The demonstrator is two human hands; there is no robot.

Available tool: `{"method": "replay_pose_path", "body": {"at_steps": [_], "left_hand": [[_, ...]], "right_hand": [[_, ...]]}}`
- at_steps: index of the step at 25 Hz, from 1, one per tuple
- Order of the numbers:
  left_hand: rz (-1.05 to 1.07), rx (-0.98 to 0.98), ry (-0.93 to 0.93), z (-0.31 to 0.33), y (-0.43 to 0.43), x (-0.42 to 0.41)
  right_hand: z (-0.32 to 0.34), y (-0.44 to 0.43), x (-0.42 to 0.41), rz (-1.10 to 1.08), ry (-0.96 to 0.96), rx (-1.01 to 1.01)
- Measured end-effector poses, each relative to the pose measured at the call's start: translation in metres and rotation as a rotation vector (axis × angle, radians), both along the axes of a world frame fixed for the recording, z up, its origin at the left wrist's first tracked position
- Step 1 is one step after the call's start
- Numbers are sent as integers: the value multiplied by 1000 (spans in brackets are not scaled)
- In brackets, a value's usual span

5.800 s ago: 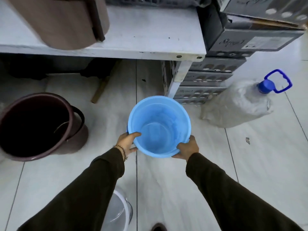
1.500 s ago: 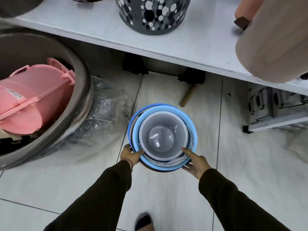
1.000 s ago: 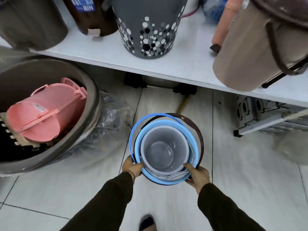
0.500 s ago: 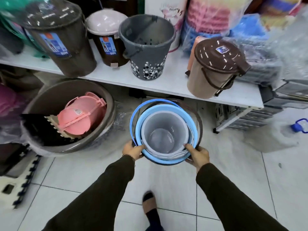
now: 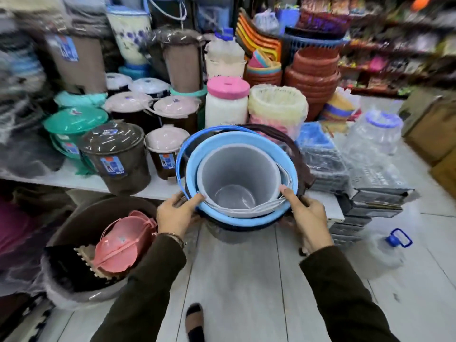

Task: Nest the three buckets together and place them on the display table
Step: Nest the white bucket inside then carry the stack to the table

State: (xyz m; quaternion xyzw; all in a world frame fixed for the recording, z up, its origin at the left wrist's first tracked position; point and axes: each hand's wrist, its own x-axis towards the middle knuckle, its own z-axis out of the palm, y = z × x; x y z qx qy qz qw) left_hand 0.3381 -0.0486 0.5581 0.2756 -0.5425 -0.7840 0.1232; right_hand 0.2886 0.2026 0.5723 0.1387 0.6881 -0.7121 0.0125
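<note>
Three buckets sit nested one inside another: a small grey bucket (image 5: 237, 174) in a blue bucket (image 5: 217, 146), which is in a dark brown bucket (image 5: 299, 166) whose handle arcs along the right. I hold the stack in the air at the front edge of the white display table (image 5: 158, 187). My left hand (image 5: 176, 212) grips the stack's near-left rim, thumb on the blue rim. My right hand (image 5: 307, 213) grips the near-right side, thumb over the rim. The brown bucket's body is mostly hidden.
The table carries several lidded bins, such as a brown bin (image 5: 116, 156) and a small pink-lidded bin (image 5: 165, 151), and a pink-lidded jar (image 5: 227, 102). A large basin (image 5: 81, 245) with a pink bucket stands on the floor at left. Black crates (image 5: 365, 206) and a water bottle (image 5: 385, 253) are at right.
The blue bucket I held alone now sits between the brown and grey ones. I have lifted the nested stack from near the floor up to the table's edge, and my view has tilted up.
</note>
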Motion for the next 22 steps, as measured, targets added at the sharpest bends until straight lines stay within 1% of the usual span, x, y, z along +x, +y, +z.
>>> {"method": "replay_pose_path", "body": {"at_steps": [3, 6, 9, 11, 14, 16, 19, 22], "left_hand": [[2, -38, 89, 55, -31, -57], [-8, -69, 158, 99, -69, -126], [5, -86, 173, 117, -103, -196], [10, -68, 140, 113, -130, -244], [-22, -50, 1, 66, -175, -317], [-61, -31, -146, 22, -195, -349], [-130, -23, -350, -51, -207, -382], [-166, -82, -460, -116, -207, -396]], "right_hand": [[58, -24, -57, 24, 98, 19], [101, -63, -132, 57, 198, 32], [110, -106, -209, 82, 214, 17], [93, -138, -260, 100, 135, 14], [41, -177, -324, 79, -30, 19], [4, -192, -351, 62, -116, 64], [-46, -199, -374, 42, -249, 183], [-104, -189, -387, 74, -337, 284]]}}
